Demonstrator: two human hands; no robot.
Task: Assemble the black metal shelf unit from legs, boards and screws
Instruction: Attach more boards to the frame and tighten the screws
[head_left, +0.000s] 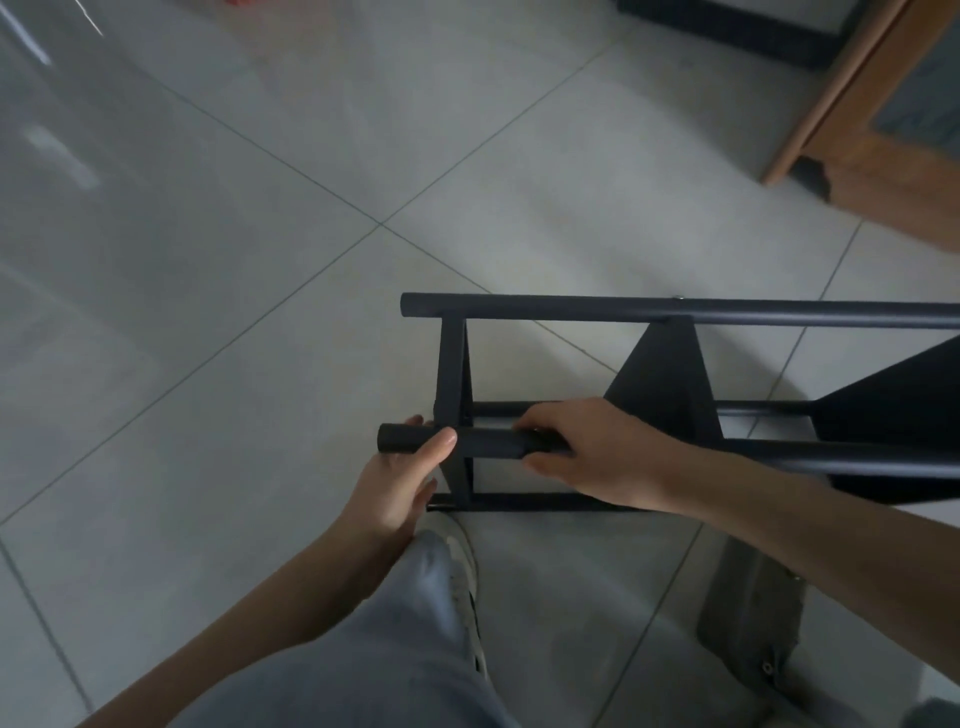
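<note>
The black metal shelf unit (670, 364) lies on its side on the tiled floor, running off the right edge. Round black legs run left to right; flat black boards (452, 364) stand between them. My left hand (400, 478) grips the free end of the near upper leg (493, 444) from below, thumb over the top. My right hand (592, 452) grips the same leg just right of the end board, fingers curled over it. A small screw head (678, 298) shows on the far leg.
My grey trouser leg and pale shoe (457, 566) stand right against the shelf's near lower leg. A wooden cabinet (883, 130) stands at the upper right. A clear plastic bag with small hardware (753, 618) lies on the floor at the lower right.
</note>
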